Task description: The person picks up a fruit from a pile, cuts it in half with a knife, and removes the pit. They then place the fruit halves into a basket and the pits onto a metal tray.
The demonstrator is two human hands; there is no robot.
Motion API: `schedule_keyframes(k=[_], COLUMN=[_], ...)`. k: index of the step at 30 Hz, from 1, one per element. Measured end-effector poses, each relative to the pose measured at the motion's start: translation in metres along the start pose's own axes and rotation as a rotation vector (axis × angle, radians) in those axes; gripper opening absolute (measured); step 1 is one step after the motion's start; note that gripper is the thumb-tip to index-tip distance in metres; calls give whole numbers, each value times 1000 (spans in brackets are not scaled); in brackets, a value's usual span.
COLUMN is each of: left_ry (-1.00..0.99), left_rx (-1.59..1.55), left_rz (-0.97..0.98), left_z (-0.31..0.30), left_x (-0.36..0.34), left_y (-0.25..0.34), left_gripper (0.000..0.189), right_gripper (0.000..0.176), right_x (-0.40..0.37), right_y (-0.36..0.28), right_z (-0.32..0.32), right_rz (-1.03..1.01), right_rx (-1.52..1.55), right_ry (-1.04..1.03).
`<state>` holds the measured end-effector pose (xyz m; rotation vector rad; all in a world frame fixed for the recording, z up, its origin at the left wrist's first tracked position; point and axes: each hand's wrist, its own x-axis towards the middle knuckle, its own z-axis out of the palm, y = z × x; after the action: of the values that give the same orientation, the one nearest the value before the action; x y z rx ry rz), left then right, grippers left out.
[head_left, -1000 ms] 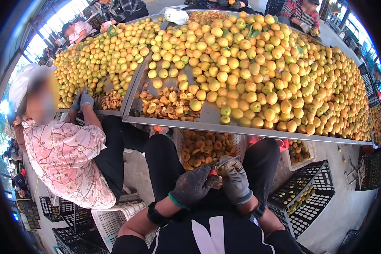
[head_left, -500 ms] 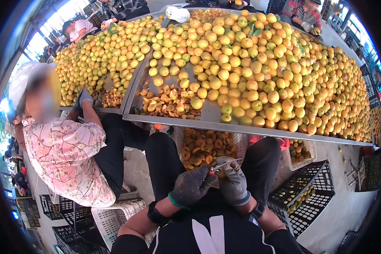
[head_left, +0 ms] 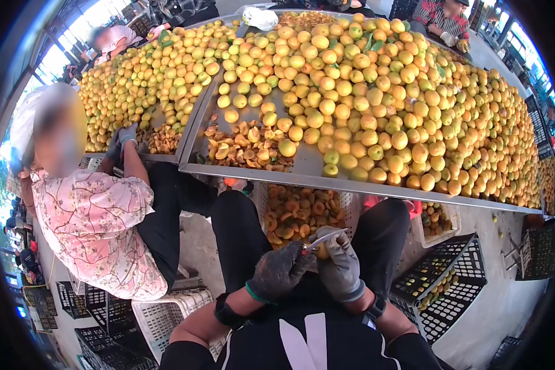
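Note:
My left hand (head_left: pixel 280 271), in a dark grey glove, is closed around the red handle of a small knife (head_left: pixel 327 238). Its thin blade points right, across my other hand. Gloved in lighter grey, my right hand (head_left: pixel 340 265) is closed on a yellow fruit (head_left: pixel 320 250), mostly hidden by the fingers, with the blade against or just over it. Both hands are close together above my lap. Just beyond them, between my knees, a white crate (head_left: pixel 350 213) holds halved orange fruit (head_left: pixel 299 213).
A metal table (head_left: pixel 253 175) bears a large heap of whole fruit (head_left: pixel 376 105) and a pile of halves (head_left: pixel 246 147). A co-worker (head_left: pixel 98 216) sits close at left. Black crates (head_left: pixel 468 277) lie at right, a white crate (head_left: pixel 166 320) at lower left. More people sit beyond the table.
The knife blade has tilted and shifted slightly left, and the yellow fruit shows more between my hands. The co-worker's gloved hands at left have come together near the table's edge.

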<state>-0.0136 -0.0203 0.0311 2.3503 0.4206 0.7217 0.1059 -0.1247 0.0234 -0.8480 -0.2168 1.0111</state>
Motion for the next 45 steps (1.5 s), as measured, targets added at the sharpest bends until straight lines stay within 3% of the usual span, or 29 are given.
schedule_keyframes(k=[8, 12, 14, 16, 17, 20, 22, 24, 26, 27, 28, 29, 30, 31, 33, 35, 37, 42, 45], left_ry=[-245, -360, -382, -383, -384, -439, -513, -580, -449, -451, -259, -60, -7, -14, -131, -171, -366, -392, -379], left_rx=[56, 129, 9, -47, -105, -220, -171, -116, -162, -165, -383, -600, -585, -591, -90, -115, 120, 130, 134], left_rz=[-92, -11, -167, -220, -275, -229, -215, -197, -141, -135, -267, -399, -453, -452, -217, -212, -144, -101, -81], left_z=[-7, -4, -9, -7, -5, -12, -18, -17, -5, -8, -13, -17, -21, -24, -30, -28, -29, -37, -35], left_x=[2, 5, 10, 6, 6, 7, 15, 16, 9, 13, 16, 21, 27, 27, 25, 19, 14, 17, 12], left_y=[2, -7, 0, -3, -5, -15, -15, -19, -31, -28, -24, -20, -18, -15, -11, -7, -4, 6, 1], left_gripper=[22, 22, 27, 30, 33, 34, 34, 34, 34, 34, 34, 34, 37, 37, 39, 44, 48, 49, 49], right_gripper=[20, 22, 22, 28, 28, 41, 48, 49, 50, 49, 48, 48, 48, 47, 48, 48, 48, 48, 43], right_x=[-9, -11, -9, -3, -4, -4, 0, 7, 9, 9, 8, 8, 7, 7, 6, 6, 9, 6, 7], right_y=[4, -6, -4, -4, -6, -18, -27, -15, -10, -11, -12, -14, -16, -20, -28, -34, -34, -38, -33], right_z=[4, 13, 9, -7, -11, -13, -15, -38, -47, -48, -49, -49, -46, -43, -35, -27, -20, 0, -5], right_rz=[-153, -9, 10, 91, 87, 129, 106, 137, 170, 231, 283, 277, 223, 169, 145, 23, 35, 68, 117], right_rx=[-96, 12, 90, 123, 121, -150, -528, -571, -613, -286, 41, 38, 126, 216, 209, 45, 11, -52, 126], right_ry=[13, -3, 1, -222, -220, -279, -403, -426, -444, -338, -225, -218, -186, -155, -174, -284, -266, -253, -351])
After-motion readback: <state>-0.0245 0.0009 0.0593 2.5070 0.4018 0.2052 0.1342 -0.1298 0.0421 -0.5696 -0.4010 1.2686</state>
